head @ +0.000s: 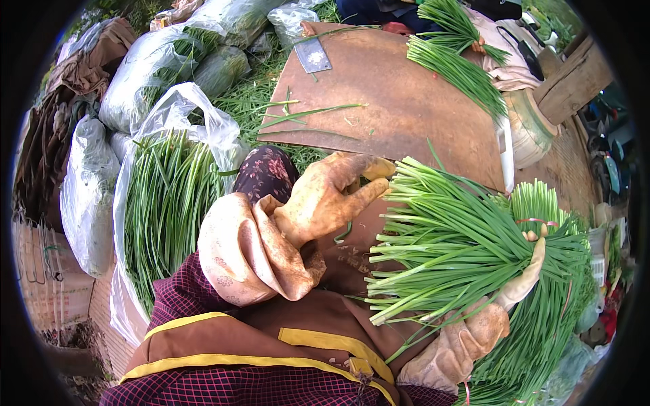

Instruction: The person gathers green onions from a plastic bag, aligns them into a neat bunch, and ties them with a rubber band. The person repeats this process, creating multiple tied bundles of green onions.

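Note:
A large loose bunch of garlic chives lies across my lap, pale cut ends to the left. My gloved right hand wraps around its leafy part, and the leaves hide most of the palm. My left hand, in a stained yellowish rubber glove, is at the upper stem ends. Its thumb and forefinger are curved and slightly apart, with nothing visible between them; whether they touch the stems is unclear. Beyond the held bunch are more chives tied with a pink band.
Ahead stands a brown board with stray leaves and a metal blade. Tied chive bunches rest on its far right. An open plastic bag of chives is at my left, beside filled bags. A wooden post rises at right.

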Tool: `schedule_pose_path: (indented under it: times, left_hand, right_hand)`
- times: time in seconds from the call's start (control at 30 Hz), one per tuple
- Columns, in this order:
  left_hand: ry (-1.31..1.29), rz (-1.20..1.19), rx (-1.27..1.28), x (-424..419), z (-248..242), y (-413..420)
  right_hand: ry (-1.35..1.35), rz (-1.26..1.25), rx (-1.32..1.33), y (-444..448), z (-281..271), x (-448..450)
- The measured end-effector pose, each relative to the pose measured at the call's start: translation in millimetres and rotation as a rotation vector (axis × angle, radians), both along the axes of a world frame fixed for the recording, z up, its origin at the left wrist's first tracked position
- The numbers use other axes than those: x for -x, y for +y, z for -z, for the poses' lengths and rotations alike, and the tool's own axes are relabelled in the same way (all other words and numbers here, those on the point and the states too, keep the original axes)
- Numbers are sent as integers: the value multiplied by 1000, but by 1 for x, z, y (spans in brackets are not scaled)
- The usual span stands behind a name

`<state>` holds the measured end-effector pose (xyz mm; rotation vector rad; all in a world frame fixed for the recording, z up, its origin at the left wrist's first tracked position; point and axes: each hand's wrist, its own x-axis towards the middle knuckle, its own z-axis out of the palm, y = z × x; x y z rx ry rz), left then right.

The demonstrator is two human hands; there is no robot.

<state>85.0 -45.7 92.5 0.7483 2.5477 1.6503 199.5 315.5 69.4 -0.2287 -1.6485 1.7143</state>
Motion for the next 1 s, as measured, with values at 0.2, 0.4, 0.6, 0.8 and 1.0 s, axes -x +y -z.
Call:
schedule_pose_path:
  times: [0.2,0.4,0.6,0.8,1.0]
  left_hand:
    - [-15,-77,21,-18,19,24]
    - [-301,14,55,-20,17,27]
    - [-695,243,-351,-3,21,12]
    - [-664,223,-246,0,28,11]
    - [-701,150,-310,-16,20,11]
  right_hand:
    - [26,-14,-58,0,-1,-3]
    - [-2,-18,-14,-7,-6,0]
    - [34,-44,1,-2,-4,-3]
    - [26,-69,60,2,-1,2]
    - [46,-54,64,4,1,-2]
